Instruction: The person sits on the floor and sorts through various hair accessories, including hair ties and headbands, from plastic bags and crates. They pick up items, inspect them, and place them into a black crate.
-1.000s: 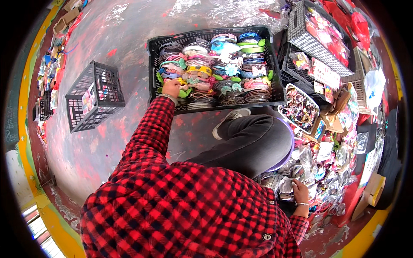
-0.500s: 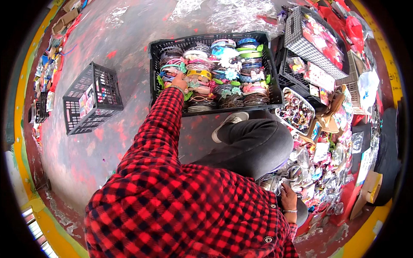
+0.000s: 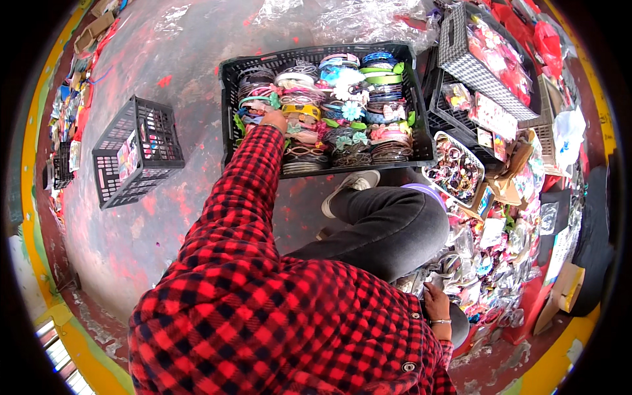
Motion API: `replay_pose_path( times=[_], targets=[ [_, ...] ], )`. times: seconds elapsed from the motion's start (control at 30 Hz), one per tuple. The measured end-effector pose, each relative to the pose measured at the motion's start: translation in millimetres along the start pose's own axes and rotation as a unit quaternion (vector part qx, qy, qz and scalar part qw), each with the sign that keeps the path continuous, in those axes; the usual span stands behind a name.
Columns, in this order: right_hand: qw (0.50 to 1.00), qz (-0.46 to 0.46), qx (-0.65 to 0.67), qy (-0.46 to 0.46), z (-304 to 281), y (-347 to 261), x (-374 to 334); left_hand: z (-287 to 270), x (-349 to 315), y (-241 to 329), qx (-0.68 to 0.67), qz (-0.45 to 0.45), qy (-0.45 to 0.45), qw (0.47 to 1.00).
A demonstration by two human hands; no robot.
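Rows of stacked headbands (image 3: 301,110) in several colours, some with bows and flowers, fill a black plastic crate (image 3: 329,172) in front of me. My left hand (image 3: 274,120) reaches into its left side, among the pink and green headbands. Its fingers curl down and are partly hidden, so what they hold does not show. My right hand (image 3: 436,303) lies low at my right, by my bent knee (image 3: 460,325), fingers loosely stretched and nothing seen in them. Beside it lies a pile of plastic-bagged small goods (image 3: 474,263).
A second black crate (image 3: 141,151) stands on the floor at left. To the right are a grey woven basket (image 3: 484,62), a white basket of small hair accessories (image 3: 454,164) and cardboard pieces (image 3: 561,289). Clear plastic wrap (image 3: 368,26) lies beyond the crate.
My left hand has shifted slightly up among the headbands, its fingers curled further down. My right hand has moved slightly left. More of a purple curved band shows behind my knee.
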State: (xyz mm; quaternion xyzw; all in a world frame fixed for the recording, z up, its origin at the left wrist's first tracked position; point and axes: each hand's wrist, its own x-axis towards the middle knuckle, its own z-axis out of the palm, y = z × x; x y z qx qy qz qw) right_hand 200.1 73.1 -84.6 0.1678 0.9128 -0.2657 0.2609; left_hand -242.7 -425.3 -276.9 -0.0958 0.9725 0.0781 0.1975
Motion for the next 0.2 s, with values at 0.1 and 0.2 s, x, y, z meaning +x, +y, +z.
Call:
replay_pose_path(
  times=[0.1, 0.2],
  targets=[
    [1.0, -0.005, -0.006, -0.007, -2, -4, 2, -10, -16, -2, -0.014, 0.051, 0.027, 0.998],
    [1.0, 0.0, -0.01, -0.023, -4, -3, 4, -7, -18, -10, -0.038, 0.08, 0.055, 0.995]
  ],
)
